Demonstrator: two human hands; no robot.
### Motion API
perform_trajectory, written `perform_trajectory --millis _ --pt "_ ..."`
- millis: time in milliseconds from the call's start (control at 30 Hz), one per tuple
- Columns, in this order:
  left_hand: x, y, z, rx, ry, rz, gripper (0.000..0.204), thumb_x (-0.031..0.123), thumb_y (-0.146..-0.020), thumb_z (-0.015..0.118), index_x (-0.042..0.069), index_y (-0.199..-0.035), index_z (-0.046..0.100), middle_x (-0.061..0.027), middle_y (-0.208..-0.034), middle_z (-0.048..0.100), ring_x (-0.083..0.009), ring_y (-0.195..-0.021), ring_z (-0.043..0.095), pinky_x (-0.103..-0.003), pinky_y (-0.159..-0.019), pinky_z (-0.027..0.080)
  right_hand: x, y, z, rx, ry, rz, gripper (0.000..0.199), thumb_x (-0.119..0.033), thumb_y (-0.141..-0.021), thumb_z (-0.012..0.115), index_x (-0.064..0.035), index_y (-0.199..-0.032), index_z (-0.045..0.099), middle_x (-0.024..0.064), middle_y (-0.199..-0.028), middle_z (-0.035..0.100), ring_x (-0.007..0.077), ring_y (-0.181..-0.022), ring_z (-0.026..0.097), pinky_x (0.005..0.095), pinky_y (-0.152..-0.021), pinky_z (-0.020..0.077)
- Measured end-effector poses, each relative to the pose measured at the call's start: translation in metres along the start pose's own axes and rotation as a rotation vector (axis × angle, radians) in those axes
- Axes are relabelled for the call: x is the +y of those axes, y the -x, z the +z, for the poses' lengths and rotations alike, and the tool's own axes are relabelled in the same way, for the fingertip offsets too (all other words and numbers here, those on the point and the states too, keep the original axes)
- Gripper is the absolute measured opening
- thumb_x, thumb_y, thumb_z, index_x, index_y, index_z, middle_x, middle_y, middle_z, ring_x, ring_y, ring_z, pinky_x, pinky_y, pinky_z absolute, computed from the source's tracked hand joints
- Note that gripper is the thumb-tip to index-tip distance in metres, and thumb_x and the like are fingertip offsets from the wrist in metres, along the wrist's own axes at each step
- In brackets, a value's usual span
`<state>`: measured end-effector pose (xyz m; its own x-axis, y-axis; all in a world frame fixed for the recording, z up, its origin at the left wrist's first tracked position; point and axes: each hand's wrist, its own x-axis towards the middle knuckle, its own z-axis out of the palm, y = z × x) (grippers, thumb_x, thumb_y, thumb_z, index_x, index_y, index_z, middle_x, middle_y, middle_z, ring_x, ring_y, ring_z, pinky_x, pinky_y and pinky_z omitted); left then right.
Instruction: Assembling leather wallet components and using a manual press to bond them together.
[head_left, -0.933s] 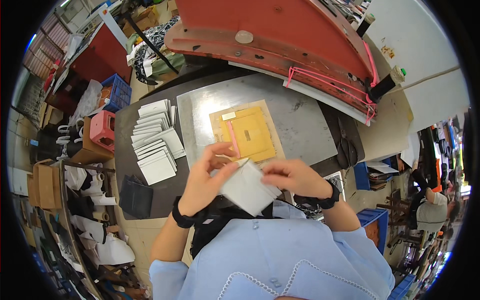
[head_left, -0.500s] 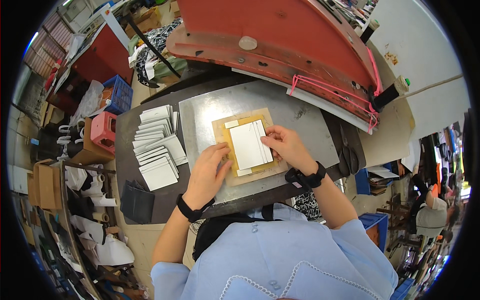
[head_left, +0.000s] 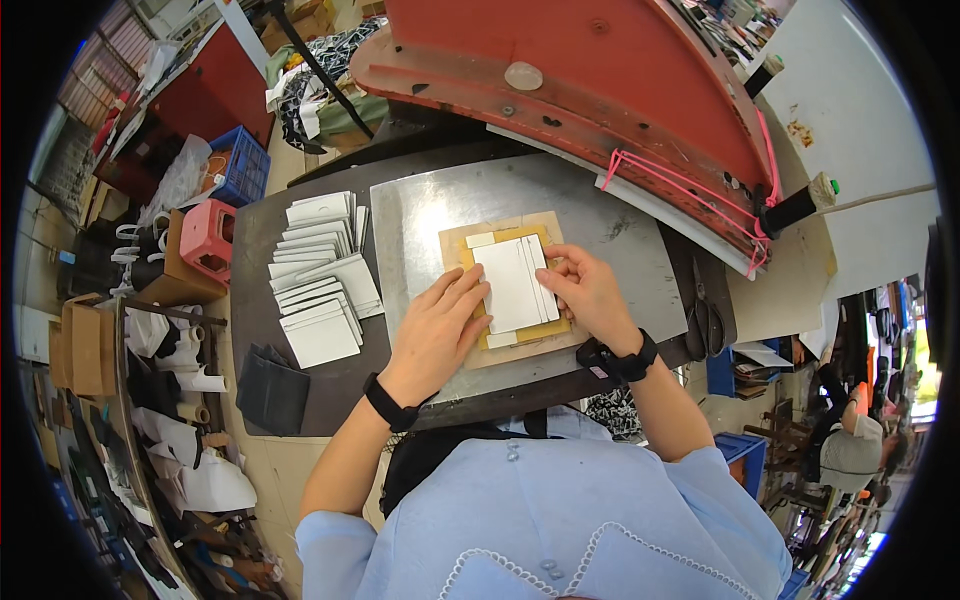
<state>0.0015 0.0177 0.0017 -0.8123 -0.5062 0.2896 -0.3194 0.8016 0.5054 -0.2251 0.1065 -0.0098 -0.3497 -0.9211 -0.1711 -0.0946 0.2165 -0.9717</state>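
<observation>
Left hand [head_left: 438, 325] flat, fingers spread, pressing left edge of white sheet [head_left: 512, 285]; not gripping. Right hand [head_left: 585, 290] also open, fingertips pinning right edge of same sheet. Probably squaring sheet against the yellow guide beneath, both sides held so nothing slides. Sheet lying on yellow pad [head_left: 505, 290] over tan board [head_left: 520, 350], centred on grey metal plate [head_left: 590, 210]. Black wristbands on both wrists. Left of plate: fanned stack of white sheets [head_left: 315, 275] on dark table [head_left: 255, 330], within easy reach. Above: big red press arm [head_left: 600, 80] with pink cord [head_left: 690, 195], overhanging far edge of plate. Scissors [head_left: 705, 310] right of plate. Blue crate [head_left: 235, 165], pink stool [head_left: 205, 235], cardboard boxes [head_left: 85, 345] further left. Nothing blocking hands.
</observation>
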Motion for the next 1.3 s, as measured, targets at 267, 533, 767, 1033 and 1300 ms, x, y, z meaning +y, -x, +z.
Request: perform_trajectory --millis 267,533,767,1033,1300 --pt "-0.009 0.0 0.008 -0.007 -0.062 -0.007 0.038 0.015 -0.093 0.062 0.002 -0.128 0.057 -0.0126 -0.141 0.054 -0.0341 -0.131 0.048 -0.042 -0.103 0.042 0.01 -0.002 0.003 0.014 -0.05 0.012 0.033 -0.014 -0.093 0.068 0.0022 -0.12 0.059 -0.001 -0.076 0.06 0.002 -0.057 0.05 0.0185 -0.046 0.0391" --pt "-0.01 0.0 0.01 0.007 -0.081 -0.001 0.037 0.015 -0.093 0.062 0.003 -0.128 0.057 -0.0116 -0.141 0.054 -0.0322 -0.132 0.048 -0.041 -0.103 0.041 0.005 -0.001 0.003 0.028 -0.028 0.024 0.034 -0.016 -0.092 0.069 0.0028 -0.119 0.06 -0.0004 -0.077 0.062 0.003 -0.059 0.053 0.0186 -0.048 0.043" --pt "-0.011 0.002 0.011 0.02 -0.066 0.003 0.042 0.021 -0.092 0.065 0.002 -0.128 0.057 -0.0117 -0.142 0.054 -0.0318 -0.132 0.047 -0.041 -0.103 0.041 0.008 0.0 0.005 0.061 -0.035 0.023 0.034 -0.016 -0.092 0.07 0.0026 -0.119 0.061 -0.0005 -0.077 0.063 0.0029 -0.059 0.053 0.0183 -0.047 0.0428" --pt "-0.009 0.001 0.011 -0.013 -0.131 0.006 0.053 0.028 -0.086 0.072 0.001 -0.129 0.056 -0.0124 -0.142 0.052 -0.0306 -0.134 0.046 -0.04 -0.103 0.04 0.005 0.002 0.008 0.063 0.013 -0.013 0.035 -0.015 -0.092 0.07 0.0031 -0.12 0.06 0.0002 -0.075 0.061 0.0036 -0.056 0.052 0.0199 -0.047 0.0412" --pt "-0.003 -0.001 0.004 -0.02 -0.193 0.049 0.055 0.027 -0.085 0.072 -0.001 -0.13 0.055 -0.0137 -0.14 0.053 -0.0305 -0.132 0.047 -0.042 -0.105 0.039 0.0 0.005 0.008 0.073 0.071 -0.063 0.036 -0.013 -0.092 0.069 -0.0001 -0.124 0.059 0.0009 -0.074 0.061 0.0052 -0.059 0.054 0.0219 -0.051 0.0419"
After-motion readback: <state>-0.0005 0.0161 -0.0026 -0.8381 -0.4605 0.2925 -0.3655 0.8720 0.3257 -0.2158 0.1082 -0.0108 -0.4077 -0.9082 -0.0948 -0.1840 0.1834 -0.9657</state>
